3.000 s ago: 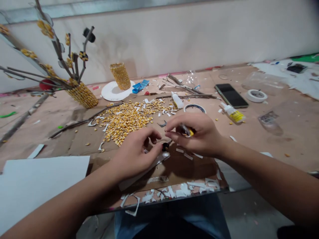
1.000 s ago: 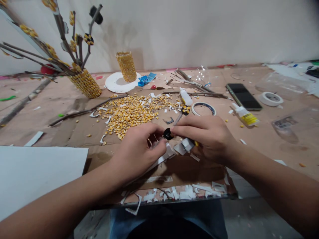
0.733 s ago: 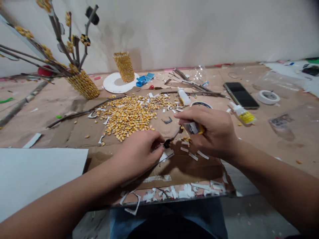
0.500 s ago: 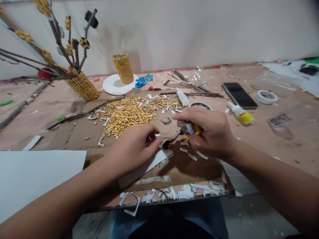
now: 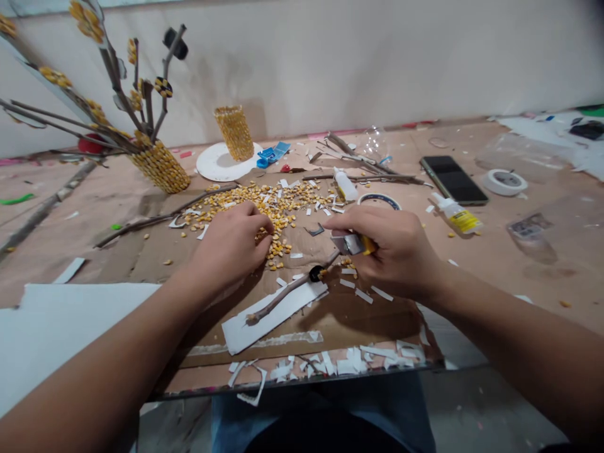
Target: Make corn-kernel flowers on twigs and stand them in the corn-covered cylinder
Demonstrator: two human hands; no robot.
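My left hand (image 5: 231, 242) reaches into the pile of corn kernels (image 5: 283, 220), its fingers curled down among them. The fingertips are hidden, so what they pinch does not show. My right hand (image 5: 394, 248) is closed around a small tool with a silver metal end and yellow body (image 5: 352, 244); its exact kind is unclear. Below the hands, a thin twig (image 5: 278, 299) lies partly over a white card strip (image 5: 236, 336). A small black disc (image 5: 316, 274) with some kernels sits on the twig, whose far end runs towards my right hand.
A kernel-covered vase (image 5: 163, 167) holds decorated branches at the left. Behind the pile, a kernel-covered cup (image 5: 234, 135) stands on a white disc (image 5: 212, 165). Glue bottles (image 5: 457, 215), a phone (image 5: 453, 180) and a tape roll (image 5: 504, 182) lie right. Paper scraps (image 5: 352, 363) line the front edge.
My left hand has moved left and away from me, off the twig and into the kernels, uncovering the twig and card strip. My right hand has stayed nearly still, keeping its grip.
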